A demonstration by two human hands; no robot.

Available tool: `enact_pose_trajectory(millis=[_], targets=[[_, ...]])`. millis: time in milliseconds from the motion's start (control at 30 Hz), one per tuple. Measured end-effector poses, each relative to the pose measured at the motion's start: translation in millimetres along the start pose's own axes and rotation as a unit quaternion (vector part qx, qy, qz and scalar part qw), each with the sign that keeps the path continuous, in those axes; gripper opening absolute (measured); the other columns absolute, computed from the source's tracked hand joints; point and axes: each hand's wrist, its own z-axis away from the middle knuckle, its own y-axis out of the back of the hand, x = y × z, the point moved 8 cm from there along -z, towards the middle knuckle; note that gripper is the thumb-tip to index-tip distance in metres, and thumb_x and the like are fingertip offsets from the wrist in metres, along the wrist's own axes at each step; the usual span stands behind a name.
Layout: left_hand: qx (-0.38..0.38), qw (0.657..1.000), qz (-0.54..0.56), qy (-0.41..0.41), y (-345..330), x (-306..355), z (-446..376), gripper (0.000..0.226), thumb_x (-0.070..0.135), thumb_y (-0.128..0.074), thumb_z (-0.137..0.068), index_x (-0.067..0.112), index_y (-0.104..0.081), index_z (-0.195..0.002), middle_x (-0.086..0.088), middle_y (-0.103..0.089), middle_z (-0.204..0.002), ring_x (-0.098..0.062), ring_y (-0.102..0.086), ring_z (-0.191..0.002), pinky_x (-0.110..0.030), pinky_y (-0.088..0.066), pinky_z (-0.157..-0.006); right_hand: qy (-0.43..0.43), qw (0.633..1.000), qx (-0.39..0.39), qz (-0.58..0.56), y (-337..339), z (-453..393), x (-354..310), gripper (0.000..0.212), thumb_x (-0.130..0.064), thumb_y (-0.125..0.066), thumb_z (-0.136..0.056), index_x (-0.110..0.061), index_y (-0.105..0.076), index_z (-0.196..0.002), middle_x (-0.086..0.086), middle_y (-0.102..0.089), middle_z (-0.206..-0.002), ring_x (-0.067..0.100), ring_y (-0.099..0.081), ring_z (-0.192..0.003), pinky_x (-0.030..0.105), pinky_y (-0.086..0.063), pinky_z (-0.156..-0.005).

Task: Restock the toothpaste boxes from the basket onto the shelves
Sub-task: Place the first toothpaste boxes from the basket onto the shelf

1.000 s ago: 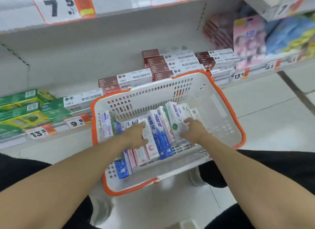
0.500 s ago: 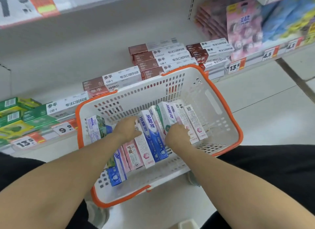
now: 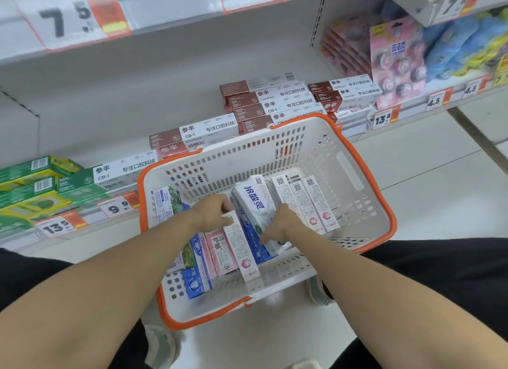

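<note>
A white basket with an orange rim [image 3: 365, 176] stands on the floor in front of the bottom shelf [image 3: 90, 212]. Several toothpaste boxes lie inside it. My right hand [image 3: 280, 223] grips a white and green box [image 3: 254, 201], which is tilted up above the others. My left hand [image 3: 211, 213] grips the left side of the pink and white boxes [image 3: 242, 247] in the middle. Blue boxes [image 3: 196, 275] lie at the basket's near left. Three white boxes with QR codes [image 3: 305, 201] lie at the right.
The bottom shelf holds stacks of maroon and white boxes [image 3: 275, 102] behind the basket and green boxes [image 3: 33, 184] at the left. Price tags [image 3: 116, 208] line the shelf edge. Pink packets [image 3: 395, 55] fill the shelf at the right. My knees flank the basket.
The white and green box has risen out of the row in my right hand. My left hand stayed on the middle boxes. The camera tilted up slightly.
</note>
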Motion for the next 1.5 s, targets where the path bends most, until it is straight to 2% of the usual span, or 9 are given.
enact_pose_trajectory(millis=[233,367,500,700,833,1033,1233,1367,1500], targets=[[-0.038,0.999,0.014,0.001,-6,7,12,0.07,0.041,-0.08,-0.081,0.016,-0.052,-0.141,-0.001,-0.05,-0.131,-0.022,-0.053,-0.123,-0.038,-0.045,-0.106,0.063,0.996,-0.047,0.034,1,16,-1,0.109,-0.038,-0.095,-0.06,-0.008,-0.033,-0.146,0.007,-0.049,-0.143,0.029,-0.048,-0.131,0.04,-0.044,-0.102],[-0.033,0.999,0.017,0.026,-5,4,15,0.067,0.037,-0.078,-0.084,0.017,-0.05,-0.14,-0.006,-0.047,-0.142,-0.025,-0.05,-0.129,-0.038,-0.043,-0.108,0.075,0.993,-0.091,-0.015,-2,16,12,0.06,-0.032,-0.094,-0.063,-0.01,-0.066,-0.111,0.001,-0.073,-0.107,0.027,-0.07,-0.108,0.044,-0.056,-0.095],[-0.046,0.996,0.072,0.04,-10,5,22,0.069,0.029,-0.078,-0.085,0.018,-0.043,-0.143,-0.004,-0.042,-0.153,-0.021,-0.042,-0.14,-0.031,-0.036,-0.111,0.048,0.984,-0.133,-0.107,1,11,27,0.05,-0.042,-0.084,-0.076,-0.013,-0.064,-0.112,0.003,-0.077,-0.102,0.024,-0.074,-0.097,0.05,-0.058,-0.091],[-0.021,0.988,0.145,0.05,9,24,41,0.083,0.019,-0.091,-0.069,0.027,-0.047,-0.139,-0.004,-0.049,-0.124,-0.02,-0.052,-0.11,-0.028,-0.042,-0.088,0.047,0.965,-0.198,-0.165,1,19,24,0.038,-0.042,-0.067,-0.092,-0.014,-0.066,-0.118,0.005,-0.075,-0.11,0.028,-0.067,-0.11,0.049,-0.051,-0.1],[0.008,0.976,0.21,0.053,35,23,52,0.068,0.015,-0.092,-0.067,0.028,-0.059,-0.125,-0.001,-0.053,-0.114,-0.02,-0.055,-0.111,-0.034,-0.048,-0.095,0.054,0.945,-0.2,-0.252,9,20,16,0.046,-0.046,-0.06,-0.095,-0.011,-0.063,-0.125,0.01,-0.071,-0.113,0.026,-0.067,-0.1,0.043,-0.052,-0.093],[0.01,0.897,0.432,0.096,62,-7,67,0.027,0.016,-0.069,-0.092,0.004,-0.064,-0.116,-0.017,-0.074,-0.111,-0.029,-0.072,-0.103,-0.049,-0.058,-0.091,0.067,0.908,-0.232,-0.344,10,19,0,0.048,-0.051,-0.055,-0.096,-0.012,-0.063,-0.123,0.011,-0.074,-0.109,0.025,-0.071,-0.091,0.044,-0.058,-0.086],[0.07,0.851,0.5,0.144,65,-16,78,0.032,0.035,-0.052,-0.1,0.01,-0.068,-0.114,-0.021,-0.073,-0.106,-0.028,-0.072,-0.095,-0.044,-0.061,-0.078,0.116,0.895,-0.256,-0.348,13,29,-29,0.045,-0.049,-0.05,-0.099,-0.02,-0.061,-0.132,0.013,-0.068,-0.124,0.028,-0.068,-0.108,0.05,-0.056,-0.091],[0.11,0.854,0.48,0.167,82,-12,83,0.047,0.054,-0.055,-0.095,0.013,-0.073,-0.081,-0.017,-0.074,-0.08,-0.023,-0.062,-0.055,-0.03,-0.045,-0.054,0.153,0.891,-0.234,-0.358,31,37,-47,0.04,-0.043,-0.047,-0.103,-0.018,-0.062,-0.13,0.008,-0.072,-0.118,0.024,-0.068,-0.102,0.042,-0.055,-0.086],[0.12,0.882,0.435,0.139,110,-1,89,0.064,0.064,-0.055,-0.09,0.003,-0.074,-0.093,-0.024,-0.074,-0.091,-0.021,-0.048,-0.041,-0.021,-0.03,-0.04,0.196,0.898,-0.17,-0.355,72,50,-63,0.048,-0.046,-0.061,-0.094,-0.011,-0.064,-0.127,0.009,-0.074,-0.116,0.023,-0.07,-0.099,0.037,-0.056,-0.083]])
